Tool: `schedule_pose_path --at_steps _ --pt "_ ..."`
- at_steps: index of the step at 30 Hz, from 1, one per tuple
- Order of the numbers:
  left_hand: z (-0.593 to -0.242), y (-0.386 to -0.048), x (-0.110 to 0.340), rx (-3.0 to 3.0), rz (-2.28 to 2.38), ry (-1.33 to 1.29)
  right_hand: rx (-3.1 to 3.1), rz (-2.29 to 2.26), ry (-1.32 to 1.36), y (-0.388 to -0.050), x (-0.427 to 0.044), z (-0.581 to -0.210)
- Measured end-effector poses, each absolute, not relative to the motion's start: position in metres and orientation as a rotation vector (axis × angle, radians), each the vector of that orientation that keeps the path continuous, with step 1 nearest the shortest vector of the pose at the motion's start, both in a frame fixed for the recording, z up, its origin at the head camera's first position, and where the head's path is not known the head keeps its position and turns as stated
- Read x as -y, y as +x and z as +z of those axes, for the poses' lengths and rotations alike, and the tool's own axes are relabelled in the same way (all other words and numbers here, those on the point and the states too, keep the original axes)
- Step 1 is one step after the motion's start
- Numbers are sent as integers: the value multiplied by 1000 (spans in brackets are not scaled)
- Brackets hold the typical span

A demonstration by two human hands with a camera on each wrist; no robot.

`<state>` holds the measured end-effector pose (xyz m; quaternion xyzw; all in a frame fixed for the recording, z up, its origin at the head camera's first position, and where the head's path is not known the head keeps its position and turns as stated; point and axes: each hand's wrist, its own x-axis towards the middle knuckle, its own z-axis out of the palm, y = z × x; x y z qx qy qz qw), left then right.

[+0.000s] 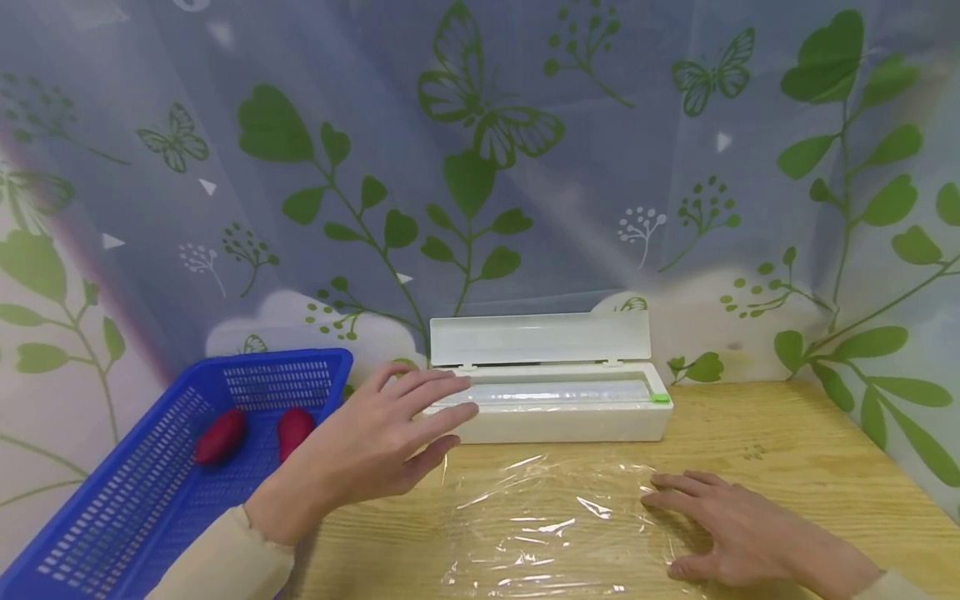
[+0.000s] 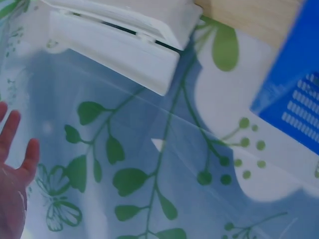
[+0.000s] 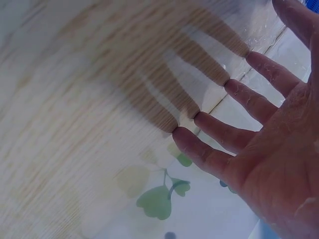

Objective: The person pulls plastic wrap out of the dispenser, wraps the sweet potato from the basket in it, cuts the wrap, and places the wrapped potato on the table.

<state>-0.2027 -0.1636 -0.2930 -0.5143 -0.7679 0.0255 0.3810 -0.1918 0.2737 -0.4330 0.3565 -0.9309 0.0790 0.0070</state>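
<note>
A sheet of clear plastic film (image 1: 555, 533) lies wrinkled on the wooden table. Behind it stands a white dispenser box (image 1: 555, 423), lid raised, with a film roll (image 1: 558, 392) inside and a green piece at its right end. The left hand (image 1: 375, 442) hovers with spread fingers in front of the box's left end, holding nothing; in the left wrist view the hand (image 2: 12, 174) shows at the left edge. The right hand (image 1: 738, 529) rests its fingertips at the film's right edge. Its fingers are spread, and the right wrist view shows the hand (image 3: 259, 134) with fingertips touching the tabletop.
A blue plastic basket (image 1: 123, 467) stands at the left, with two red objects (image 1: 221, 437) in it. A patterned cloth (image 1: 525, 208) with leaves and butterflies hangs behind the table (image 1: 757, 417). Bare wood shows to the right of the box.
</note>
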Motion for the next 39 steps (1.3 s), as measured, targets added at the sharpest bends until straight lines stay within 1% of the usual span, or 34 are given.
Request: schedule_pose_path --at_steps 12,19,39 --pt "-290 -230 191 1730 132 -1297 2952 332 1103 -191 -274 -433" --pt "-297 -249 219 1690 100 -1261 2965 355 1101 -190 -274 -433" --pt "-320 -271 283 1744 78 -1113 2961 349 1096 -191 -274 -433"
